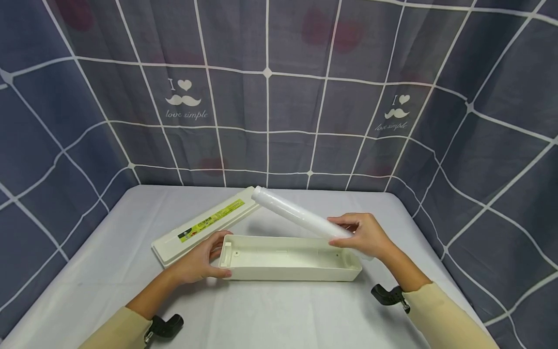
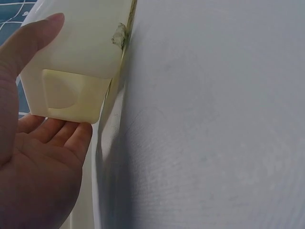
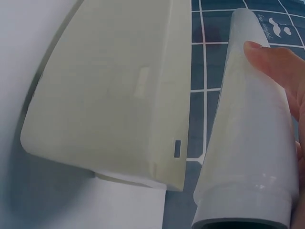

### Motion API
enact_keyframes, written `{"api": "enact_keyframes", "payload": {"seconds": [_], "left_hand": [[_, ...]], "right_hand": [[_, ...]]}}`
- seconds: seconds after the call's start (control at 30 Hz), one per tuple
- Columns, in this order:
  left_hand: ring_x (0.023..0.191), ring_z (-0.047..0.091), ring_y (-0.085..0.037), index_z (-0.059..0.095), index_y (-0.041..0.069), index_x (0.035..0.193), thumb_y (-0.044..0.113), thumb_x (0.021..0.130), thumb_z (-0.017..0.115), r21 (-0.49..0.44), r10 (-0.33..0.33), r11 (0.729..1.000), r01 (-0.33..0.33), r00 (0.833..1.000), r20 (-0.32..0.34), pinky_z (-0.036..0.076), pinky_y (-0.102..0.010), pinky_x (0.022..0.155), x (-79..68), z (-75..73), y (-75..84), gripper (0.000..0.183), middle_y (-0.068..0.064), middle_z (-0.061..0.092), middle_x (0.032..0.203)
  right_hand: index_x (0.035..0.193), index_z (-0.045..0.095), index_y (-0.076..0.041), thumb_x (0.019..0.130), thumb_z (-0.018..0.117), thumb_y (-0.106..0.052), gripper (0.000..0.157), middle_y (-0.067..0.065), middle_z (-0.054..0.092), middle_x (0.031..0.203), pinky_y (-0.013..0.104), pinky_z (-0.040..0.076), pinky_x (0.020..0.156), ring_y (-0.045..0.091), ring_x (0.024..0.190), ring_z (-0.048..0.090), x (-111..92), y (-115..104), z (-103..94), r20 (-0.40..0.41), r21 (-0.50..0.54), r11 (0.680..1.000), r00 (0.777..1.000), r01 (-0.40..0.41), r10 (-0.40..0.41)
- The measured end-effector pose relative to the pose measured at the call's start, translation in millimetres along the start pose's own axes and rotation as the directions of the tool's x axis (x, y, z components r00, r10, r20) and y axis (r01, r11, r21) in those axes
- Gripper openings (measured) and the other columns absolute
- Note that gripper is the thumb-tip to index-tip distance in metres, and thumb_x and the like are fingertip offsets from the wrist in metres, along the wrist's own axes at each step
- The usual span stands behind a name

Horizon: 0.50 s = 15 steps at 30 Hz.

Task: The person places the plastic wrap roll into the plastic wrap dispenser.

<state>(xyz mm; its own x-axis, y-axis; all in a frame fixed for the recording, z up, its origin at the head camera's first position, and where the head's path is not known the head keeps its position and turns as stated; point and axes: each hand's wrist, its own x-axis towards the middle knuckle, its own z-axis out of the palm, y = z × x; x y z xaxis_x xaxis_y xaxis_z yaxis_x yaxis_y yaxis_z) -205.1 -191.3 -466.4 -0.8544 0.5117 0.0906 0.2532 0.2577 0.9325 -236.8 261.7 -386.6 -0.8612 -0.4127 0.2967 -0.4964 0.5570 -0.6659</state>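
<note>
A long cream plastic box point(image 1: 287, 274) lies open side up on the white table, and nothing shows inside it. At its left end my left hand point(image 1: 196, 261) grips the box, thumb on the front wall and fingers round the far side. My right hand point(image 1: 366, 235) holds a white roll of plastic film point(image 1: 296, 213) by its right part, thumb on the near side. Tilted across the box's back right, the roll has its far left end over the corner of a cream lid point(image 1: 167, 247). In the right wrist view, the roll point(image 3: 243, 138) shows a dark hollow end.
The lid lies diagonally behind the left hand, with a green-yellow label point(image 1: 211, 220) on top. A grey-blue curtain point(image 1: 244, 102) with white grid lines surrounds the back and sides of the white-covered table point(image 1: 270, 315). Black wrist mounts point(image 1: 167, 326) sit at both sleeves.
</note>
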Motion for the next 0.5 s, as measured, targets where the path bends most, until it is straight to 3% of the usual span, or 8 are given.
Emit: {"api": "enact_keyframes", "payload": {"seconds": [0.23,0.5], "left_hand": [[0.136,0.047,-0.041,0.033,-0.002,0.15,0.008,0.074,0.092,0.007,0.016,1.0,-0.016,1.0,0.005,0.035,-0.006,0.11,2.7,0.5,-1.5,0.097,-0.025,0.046,0.146],[0.138,0.047,-0.039,0.034,0.001,0.15,0.011,0.071,0.094,0.01,-0.01,1.0,0.01,1.0,0.006,0.035,-0.004,0.109,0.9,0.5,-0.4,0.099,-0.022,0.046,0.148]], "right_hand": [[0.118,0.078,-0.014,0.067,0.097,-0.025,0.056,0.003,0.078,0.103,0.026,0.06,0.069,0.009,0.083,0.069,-0.3,3.0,3.6,0.005,0.022,0.999,0.999,0.046,-0.046],[0.118,0.079,-0.015,0.068,0.097,-0.025,0.054,-0.001,0.079,0.104,0.027,0.06,0.07,0.005,0.084,0.068,0.6,3.6,9.5,0.046,0.035,0.996,0.995,0.082,-0.084]]}}
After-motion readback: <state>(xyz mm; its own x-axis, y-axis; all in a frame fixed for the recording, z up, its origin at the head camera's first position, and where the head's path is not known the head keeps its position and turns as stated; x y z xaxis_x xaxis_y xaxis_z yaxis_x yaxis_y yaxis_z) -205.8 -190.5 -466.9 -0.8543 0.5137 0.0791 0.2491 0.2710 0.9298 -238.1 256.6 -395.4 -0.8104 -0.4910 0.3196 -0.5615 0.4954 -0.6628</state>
